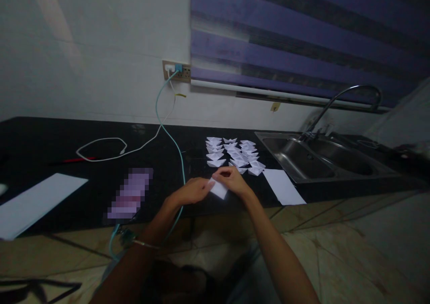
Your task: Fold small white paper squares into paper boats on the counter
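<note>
The left hand and right hand both grasp one small folded paper, held near the front edge of the black counter. The left pinches its left side; the right has its fingers bent over the upper part, though the dim light makes the exact finger contact hard to read. The teal cable passes by the left wrist.

To the left lie a pixelated purple item and a long white stack; to the right, a white sheet near the sink. Just beyond the hands, white paper boats sit in three columns. Farther left are a red pen and a looped white cable. Behind, both cables reach the wall socket, beside a purple striped blind.
</note>
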